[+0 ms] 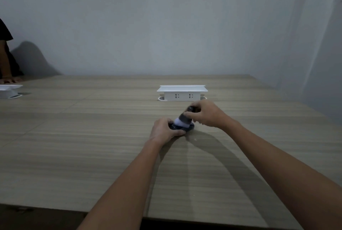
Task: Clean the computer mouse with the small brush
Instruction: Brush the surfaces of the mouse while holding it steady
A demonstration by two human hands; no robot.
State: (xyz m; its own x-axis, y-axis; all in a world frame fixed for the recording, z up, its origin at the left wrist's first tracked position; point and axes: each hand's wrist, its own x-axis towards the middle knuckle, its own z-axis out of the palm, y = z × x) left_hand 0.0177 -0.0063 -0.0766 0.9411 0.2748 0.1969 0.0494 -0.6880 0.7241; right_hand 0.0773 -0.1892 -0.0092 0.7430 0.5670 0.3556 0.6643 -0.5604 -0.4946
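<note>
A dark computer mouse [187, 128] lies flat on the wooden table [92, 146], a little right of centre. My left hand [164, 130] grips its left side and holds it down. Over it my right hand [207, 112] is closed on a small brush [186, 116] with a dark handle and a white bristle head. The brush tilts down to the left and its white bristles touch the top of the mouse. The brush is blurred. My left hand's fingers hide much of the mouse.
A white pop-up socket box [182, 93] stands on the table just beyond my hands. Another white box [9, 91] sits at the far left edge, where another person's hand [9, 80] rests on the table. The near table edge runs along the bottom.
</note>
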